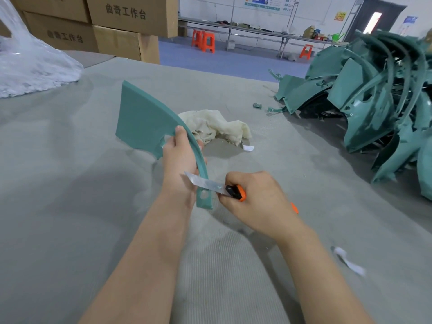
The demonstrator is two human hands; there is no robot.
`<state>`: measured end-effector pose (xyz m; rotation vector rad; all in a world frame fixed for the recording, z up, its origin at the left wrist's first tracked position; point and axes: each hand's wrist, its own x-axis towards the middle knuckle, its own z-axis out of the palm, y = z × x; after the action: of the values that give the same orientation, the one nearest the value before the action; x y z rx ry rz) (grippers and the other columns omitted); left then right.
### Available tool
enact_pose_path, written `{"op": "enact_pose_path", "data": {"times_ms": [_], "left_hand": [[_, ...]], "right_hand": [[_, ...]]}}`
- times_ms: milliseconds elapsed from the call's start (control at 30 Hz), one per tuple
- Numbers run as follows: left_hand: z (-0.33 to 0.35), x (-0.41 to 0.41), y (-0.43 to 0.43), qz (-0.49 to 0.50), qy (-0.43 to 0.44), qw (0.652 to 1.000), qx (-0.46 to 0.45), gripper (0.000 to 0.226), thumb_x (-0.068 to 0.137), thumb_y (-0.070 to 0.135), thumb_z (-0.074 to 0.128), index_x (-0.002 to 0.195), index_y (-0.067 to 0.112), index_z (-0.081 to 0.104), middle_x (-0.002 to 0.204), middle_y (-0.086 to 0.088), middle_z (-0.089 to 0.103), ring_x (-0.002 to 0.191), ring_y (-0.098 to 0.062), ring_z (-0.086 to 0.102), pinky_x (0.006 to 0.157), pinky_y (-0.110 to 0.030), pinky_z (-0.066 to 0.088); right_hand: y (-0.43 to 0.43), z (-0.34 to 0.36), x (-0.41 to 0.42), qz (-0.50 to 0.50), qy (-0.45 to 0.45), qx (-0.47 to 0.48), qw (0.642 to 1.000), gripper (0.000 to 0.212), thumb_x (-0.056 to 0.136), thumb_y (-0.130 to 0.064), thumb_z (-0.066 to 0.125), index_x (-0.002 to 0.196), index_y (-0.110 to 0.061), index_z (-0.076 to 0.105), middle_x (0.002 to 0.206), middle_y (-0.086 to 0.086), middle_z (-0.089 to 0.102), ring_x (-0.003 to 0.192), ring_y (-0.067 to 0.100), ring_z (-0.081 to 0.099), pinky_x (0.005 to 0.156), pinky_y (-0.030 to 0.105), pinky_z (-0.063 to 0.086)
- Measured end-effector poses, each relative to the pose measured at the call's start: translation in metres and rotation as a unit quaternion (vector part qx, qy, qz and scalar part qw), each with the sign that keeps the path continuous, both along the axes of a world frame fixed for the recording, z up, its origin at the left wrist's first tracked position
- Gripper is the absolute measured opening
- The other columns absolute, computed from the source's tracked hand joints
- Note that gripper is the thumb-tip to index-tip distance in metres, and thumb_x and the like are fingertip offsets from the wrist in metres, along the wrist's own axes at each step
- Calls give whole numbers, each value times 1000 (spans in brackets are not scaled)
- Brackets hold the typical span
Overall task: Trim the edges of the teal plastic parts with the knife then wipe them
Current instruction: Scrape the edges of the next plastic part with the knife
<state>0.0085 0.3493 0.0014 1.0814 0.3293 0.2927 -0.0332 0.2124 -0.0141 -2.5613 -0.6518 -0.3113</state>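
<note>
A clear plastic bag (30, 64) slumps at the far left of the grey surface (70, 183). A teal plastic part (142, 120) stands raised above the surface, gripped by the left hand (180, 164), thumb on its face. A cream cloth (215, 127) lies just behind. The right hand (259, 202) curls round an orange knife (217, 186), blade against the part's narrow curved strip. A pile of teal parts (374, 101) lies at the right.
</note>
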Motion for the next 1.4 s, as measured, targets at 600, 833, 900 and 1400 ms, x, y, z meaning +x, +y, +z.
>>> {"op": "enact_pose_path", "data": {"times_ms": [600,833,900,1400], "left_hand": [[3,-6,-14,-20,-16,1000,13,34,102,29,37,70,18,42,59,0,43,42,-7,37,38,-14,30],[5,-16,-20,-58,-55,997,12,34,103,25,36,71,15,40,62,-1,38,43,-6,37,46,-19,33],[5,-18,-22,-70,-60,995,28,35,103,24,36,69,15,38,61,-2,37,41,-5,36,44,-16,33],[7,-23,-31,-95,-35,995,6,38,97,18,47,60,20,42,57,4,31,53,-8,32,51,-24,27]], "right_hand": [[-4,-1,4,-42,-18,38,998,38,83,-31,61,58,-24,33,50,-5,36,61,25,41,59,37,40],[-5,-1,6,-67,-15,48,996,37,84,-33,60,60,-21,35,51,-4,39,59,23,41,55,34,34],[-7,-1,8,-80,-15,55,995,40,85,-33,62,59,-22,34,51,-4,38,58,21,37,53,33,29],[-13,-1,12,-95,-23,77,992,42,83,-27,65,56,-25,32,47,-5,34,49,13,33,48,29,25]]}}
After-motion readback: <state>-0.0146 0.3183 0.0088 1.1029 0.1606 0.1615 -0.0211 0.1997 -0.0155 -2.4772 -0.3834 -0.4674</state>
